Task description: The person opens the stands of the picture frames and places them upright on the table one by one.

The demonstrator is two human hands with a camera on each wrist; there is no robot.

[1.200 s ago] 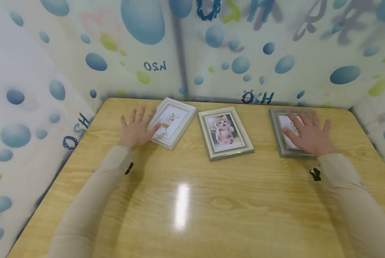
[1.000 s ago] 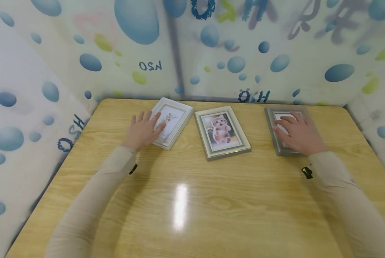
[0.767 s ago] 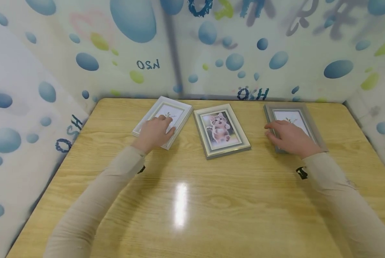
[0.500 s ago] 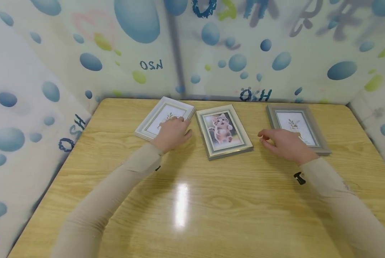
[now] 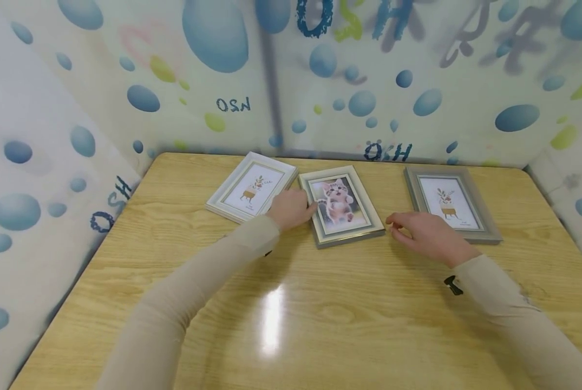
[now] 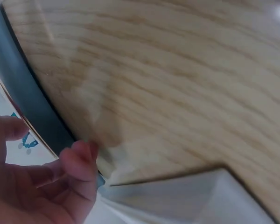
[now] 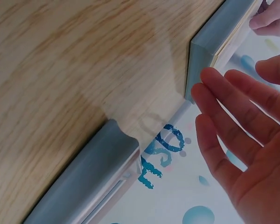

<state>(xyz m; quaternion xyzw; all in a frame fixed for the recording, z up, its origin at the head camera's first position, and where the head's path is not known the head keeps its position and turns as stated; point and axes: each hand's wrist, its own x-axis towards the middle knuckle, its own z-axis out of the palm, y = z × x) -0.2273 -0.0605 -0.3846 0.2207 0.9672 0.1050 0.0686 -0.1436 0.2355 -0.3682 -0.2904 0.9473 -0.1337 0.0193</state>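
Observation:
Three photo frames lie face up on the wooden table. The middle one, a kitten picture frame (image 5: 339,238), has a hand at each side. My left hand (image 5: 291,208) is at its left edge, thumb overlapping the edge and fingers loosely bent; in the left wrist view the fingertips sit right at the frame's side (image 6: 28,88). My right hand (image 5: 429,233) is just off the frame's lower right corner, fingers slightly bent and holding nothing. In the right wrist view its fingertips (image 7: 207,74) come close to that corner.
A white photo frame (image 5: 217,203) with a plant picture lies tilted at the left, beside my left hand. A grey photo frame (image 5: 488,227) lies at the right, behind my right hand. A patterned wall (image 5: 281,81) closes off the table's (image 5: 349,325) far edge.
My left hand has moved right, from over the white frame to the kitten frame's left edge. My right hand has come left off the grey frame to the kitten frame's right side.

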